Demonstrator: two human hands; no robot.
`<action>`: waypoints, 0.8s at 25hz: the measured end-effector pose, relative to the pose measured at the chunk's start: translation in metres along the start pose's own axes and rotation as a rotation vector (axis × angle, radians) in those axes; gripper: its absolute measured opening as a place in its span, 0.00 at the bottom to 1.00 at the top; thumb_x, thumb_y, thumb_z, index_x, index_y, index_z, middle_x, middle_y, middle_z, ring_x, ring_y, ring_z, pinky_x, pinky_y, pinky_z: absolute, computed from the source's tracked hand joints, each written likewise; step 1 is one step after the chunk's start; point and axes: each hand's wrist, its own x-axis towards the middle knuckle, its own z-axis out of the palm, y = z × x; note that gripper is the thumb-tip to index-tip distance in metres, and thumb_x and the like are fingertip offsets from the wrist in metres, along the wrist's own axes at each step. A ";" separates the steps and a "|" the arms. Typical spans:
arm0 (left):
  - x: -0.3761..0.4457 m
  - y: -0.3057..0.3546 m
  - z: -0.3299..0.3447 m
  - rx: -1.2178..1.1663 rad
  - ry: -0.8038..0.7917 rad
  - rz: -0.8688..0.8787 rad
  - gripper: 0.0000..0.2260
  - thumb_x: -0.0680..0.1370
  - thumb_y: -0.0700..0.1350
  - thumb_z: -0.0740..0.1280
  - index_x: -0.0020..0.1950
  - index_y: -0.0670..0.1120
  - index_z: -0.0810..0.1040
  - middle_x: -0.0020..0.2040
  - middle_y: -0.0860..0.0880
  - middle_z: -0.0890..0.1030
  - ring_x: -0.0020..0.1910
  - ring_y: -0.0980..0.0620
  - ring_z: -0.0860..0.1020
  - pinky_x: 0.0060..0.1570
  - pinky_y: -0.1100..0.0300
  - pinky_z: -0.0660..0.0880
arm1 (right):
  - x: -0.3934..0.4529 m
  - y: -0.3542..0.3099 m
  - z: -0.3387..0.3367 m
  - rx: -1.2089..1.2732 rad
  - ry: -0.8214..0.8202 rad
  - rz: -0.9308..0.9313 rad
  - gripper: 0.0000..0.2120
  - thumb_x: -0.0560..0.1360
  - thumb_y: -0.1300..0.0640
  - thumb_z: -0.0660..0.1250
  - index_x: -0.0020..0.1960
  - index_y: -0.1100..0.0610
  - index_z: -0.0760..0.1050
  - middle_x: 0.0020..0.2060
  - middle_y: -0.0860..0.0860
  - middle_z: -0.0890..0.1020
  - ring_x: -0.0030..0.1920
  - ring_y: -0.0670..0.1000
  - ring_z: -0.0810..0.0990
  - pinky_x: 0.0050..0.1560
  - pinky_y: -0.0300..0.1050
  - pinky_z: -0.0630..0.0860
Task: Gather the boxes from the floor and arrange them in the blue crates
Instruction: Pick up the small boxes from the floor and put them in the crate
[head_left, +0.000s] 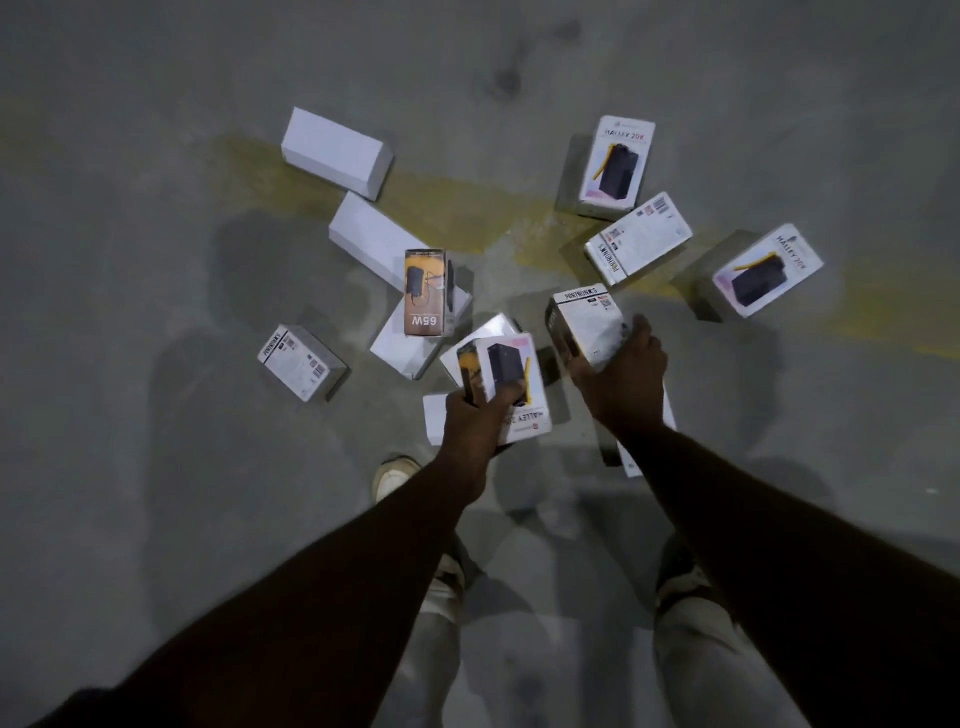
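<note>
Your left hand (475, 415) pinches a Halley box (511, 374) from its near end, thumb on one side and fingers curled over the printed face. Your right hand (621, 371) wraps its fingers round a white Portronics box (584, 327). Both boxes seem lifted just clear of the floor (156, 260). The left grip sits on one end only, so I judge the box could pivot and slip as you rise. More white boxes lie right beneath both hands, and a dropped box would land on them. An orange 65W box (426, 291) rests across a plain white box (374, 239); a brush could knock it off. No blue crates show, so you must turn while loaded.
</note>
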 end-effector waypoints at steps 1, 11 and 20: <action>-0.014 0.005 -0.002 -0.020 0.009 -0.013 0.08 0.77 0.46 0.72 0.53 0.47 0.78 0.50 0.46 0.85 0.43 0.53 0.83 0.40 0.57 0.81 | -0.009 -0.003 -0.016 0.194 -0.014 0.085 0.42 0.67 0.47 0.76 0.72 0.63 0.63 0.63 0.61 0.75 0.62 0.61 0.75 0.63 0.56 0.74; -0.265 0.106 0.004 -0.515 -0.285 -0.015 0.19 0.79 0.60 0.63 0.65 0.51 0.78 0.61 0.48 0.83 0.61 0.48 0.80 0.60 0.51 0.76 | -0.152 -0.129 -0.294 1.379 -0.610 0.533 0.17 0.76 0.52 0.59 0.60 0.55 0.79 0.53 0.55 0.84 0.55 0.57 0.81 0.60 0.54 0.76; -0.501 0.185 -0.031 -0.785 -0.462 0.233 0.15 0.79 0.53 0.65 0.60 0.47 0.81 0.60 0.42 0.82 0.57 0.43 0.81 0.59 0.44 0.76 | -0.257 -0.263 -0.497 1.326 -0.799 0.242 0.25 0.75 0.54 0.57 0.70 0.60 0.74 0.68 0.61 0.76 0.69 0.63 0.73 0.68 0.64 0.70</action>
